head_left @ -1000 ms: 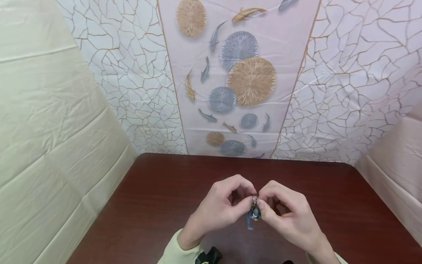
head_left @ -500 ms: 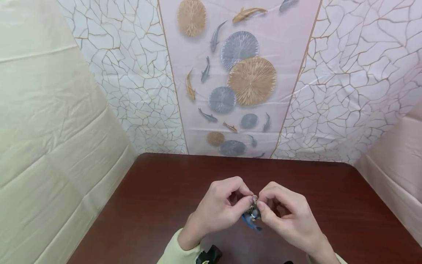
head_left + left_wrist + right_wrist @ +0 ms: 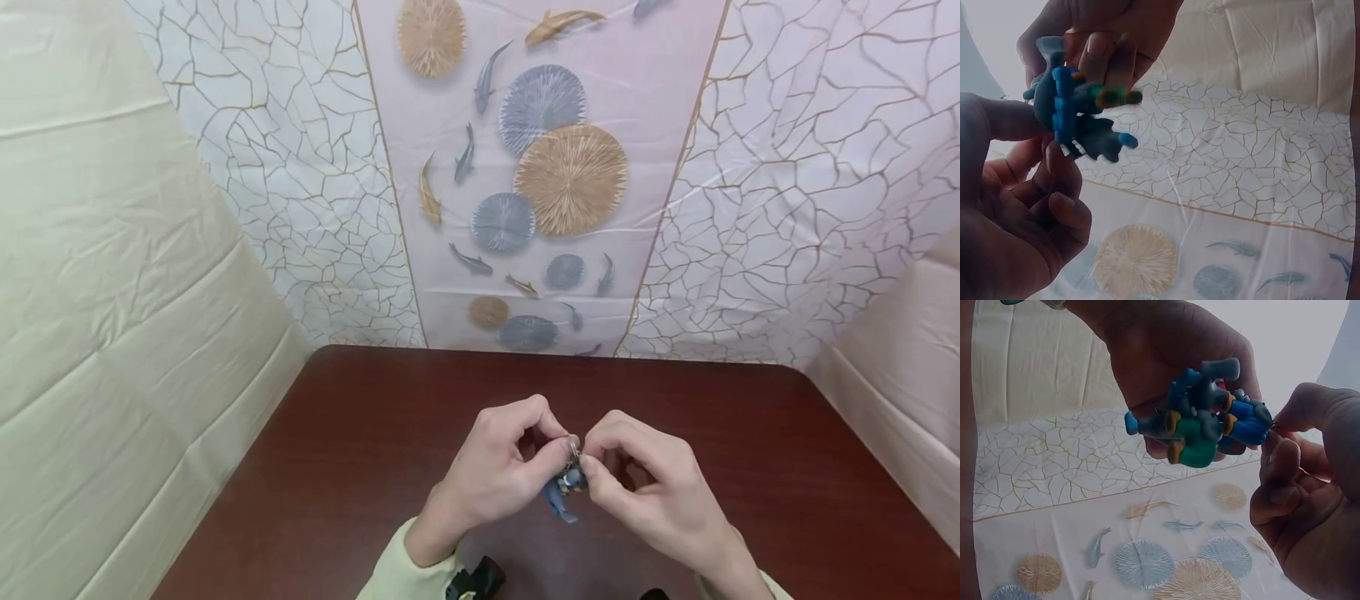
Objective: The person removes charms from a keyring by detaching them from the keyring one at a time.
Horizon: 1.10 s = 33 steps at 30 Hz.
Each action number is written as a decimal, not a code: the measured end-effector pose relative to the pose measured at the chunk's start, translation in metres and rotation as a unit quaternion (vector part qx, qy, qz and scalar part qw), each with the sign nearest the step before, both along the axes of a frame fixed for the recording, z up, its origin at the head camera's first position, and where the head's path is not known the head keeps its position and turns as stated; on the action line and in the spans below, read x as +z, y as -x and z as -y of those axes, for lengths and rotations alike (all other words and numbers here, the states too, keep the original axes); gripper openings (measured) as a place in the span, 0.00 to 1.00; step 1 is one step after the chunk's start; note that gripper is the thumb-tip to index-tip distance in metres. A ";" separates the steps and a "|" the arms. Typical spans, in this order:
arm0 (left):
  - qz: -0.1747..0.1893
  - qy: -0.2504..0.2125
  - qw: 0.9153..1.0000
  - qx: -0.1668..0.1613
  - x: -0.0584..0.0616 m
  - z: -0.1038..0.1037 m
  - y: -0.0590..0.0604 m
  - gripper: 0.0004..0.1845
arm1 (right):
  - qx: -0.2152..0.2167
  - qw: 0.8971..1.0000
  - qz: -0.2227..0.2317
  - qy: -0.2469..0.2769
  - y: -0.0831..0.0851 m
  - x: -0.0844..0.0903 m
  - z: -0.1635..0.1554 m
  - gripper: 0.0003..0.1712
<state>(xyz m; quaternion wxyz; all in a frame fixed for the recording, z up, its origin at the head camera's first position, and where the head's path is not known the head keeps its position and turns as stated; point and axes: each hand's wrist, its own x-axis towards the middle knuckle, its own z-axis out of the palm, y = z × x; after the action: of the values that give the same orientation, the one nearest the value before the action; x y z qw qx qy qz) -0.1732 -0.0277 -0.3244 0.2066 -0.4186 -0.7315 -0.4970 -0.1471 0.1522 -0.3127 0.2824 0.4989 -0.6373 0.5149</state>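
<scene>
Both hands meet over the table around a keychain with small figure charms (image 3: 557, 497), which hang below the fingertips. At its top shows a thin metal ring (image 3: 574, 450). My left hand (image 3: 495, 467) pinches the ring between thumb and forefinger. From the other side, my right hand (image 3: 652, 483) pinches at the ring too. The charms (image 3: 1194, 440) look rubbery in the right wrist view: green and blue figures with orange ends, and grey tail-like parts. In the left wrist view, a blue charm (image 3: 1063, 112) hangs between the hands. Fingertips hide part of the ring.
The dark red-brown table (image 3: 360, 433) spreads around the hands. A patterned cloth (image 3: 502, 250) with fish and discs hangs behind its far edge. Pale cloth walls (image 3: 150, 333) stand at the sides. A black device (image 3: 480, 579) sits by the left sleeve.
The charms have swung and turned beneath the fingers, now hanging a little further left. Both hands keep pinching at the ring and have shifted only slightly.
</scene>
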 end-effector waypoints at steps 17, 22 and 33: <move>-0.145 0.023 0.989 0.023 0.002 0.000 -0.003 0.09 | 0.006 1.000 -0.005 0.006 0.000 0.000 -0.001 0.08; -0.094 0.013 0.995 0.016 0.002 0.001 -0.002 0.09 | 0.004 1.000 -0.006 -0.002 0.000 -0.001 0.000 0.08; 0.086 -0.042 0.995 0.020 0.002 0.006 0.002 0.09 | 0.004 1.000 -0.003 -0.011 0.001 -0.002 -0.002 0.14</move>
<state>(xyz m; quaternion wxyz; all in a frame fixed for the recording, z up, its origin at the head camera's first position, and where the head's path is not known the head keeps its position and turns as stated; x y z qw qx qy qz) -0.1749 -0.0336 -0.3223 0.1703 -0.3509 -0.7328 -0.5575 -0.1481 0.1544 -0.3143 0.2767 0.5062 -0.6403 0.5071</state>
